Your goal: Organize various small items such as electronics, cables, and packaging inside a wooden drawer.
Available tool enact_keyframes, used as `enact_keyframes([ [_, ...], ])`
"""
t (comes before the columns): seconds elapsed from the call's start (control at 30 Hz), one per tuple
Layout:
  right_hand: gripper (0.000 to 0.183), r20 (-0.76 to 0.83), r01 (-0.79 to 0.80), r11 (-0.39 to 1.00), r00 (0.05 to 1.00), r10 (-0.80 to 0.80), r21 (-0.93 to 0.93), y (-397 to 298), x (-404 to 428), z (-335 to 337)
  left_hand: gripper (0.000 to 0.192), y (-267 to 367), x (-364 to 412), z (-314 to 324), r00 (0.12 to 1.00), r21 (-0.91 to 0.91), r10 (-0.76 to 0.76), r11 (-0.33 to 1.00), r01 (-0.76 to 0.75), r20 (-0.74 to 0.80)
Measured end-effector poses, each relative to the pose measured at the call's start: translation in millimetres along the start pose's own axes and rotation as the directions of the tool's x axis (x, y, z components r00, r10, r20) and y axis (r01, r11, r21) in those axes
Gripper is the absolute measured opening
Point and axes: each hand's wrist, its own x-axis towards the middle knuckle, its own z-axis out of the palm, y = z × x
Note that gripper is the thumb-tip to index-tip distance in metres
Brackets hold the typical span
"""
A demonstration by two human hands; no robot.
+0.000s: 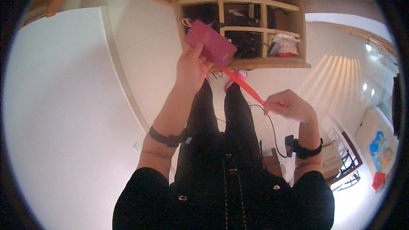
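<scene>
My left hand grips the lower left side of a flat dark-pink box or pouch, thumb on its front face. A pale cord loop sticks out at its upper left corner. From its lower edge a bright red ribbon or strap runs down to the right. The far end of that ribbon is pinched in the fingers of my right hand, slightly blurred. Whether the ribbon is fixed to the pink item or passes behind it is hidden.
Behind the pink item stands a wooden cubby unit with dark contents and a patterned packet. A white wall rises at left. A black cable hangs by my right arm. A map-like picture is far right.
</scene>
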Motion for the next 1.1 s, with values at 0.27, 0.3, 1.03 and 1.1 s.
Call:
enact_keyframes([
  [0.27,0.018,0.124,0.089,0.985,0.990,-0.071,-0.146,3,-1,2,0.027,-4,6,-10,0.998,0.054,-0.056,0.997,0.055,0.014],
  [0.3,0.021,0.124,0.160,0.983,0.981,-0.148,-0.093,-6,-1,2,0.027,-7,4,-13,1.000,0.392,0.004,0.920,-0.001,-0.007],
  [1.03,0.044,-0.187,0.186,0.640,0.980,-0.066,0.746,47,73,38,0.028,-28,-8,13,0.963,0.275,-0.230,0.943,0.185,0.142],
  [1.1,0.036,-0.275,0.274,0.829,0.949,-0.152,0.487,46,69,43,0.026,-37,-3,13,0.974,0.212,-0.177,0.966,0.146,0.140],
])
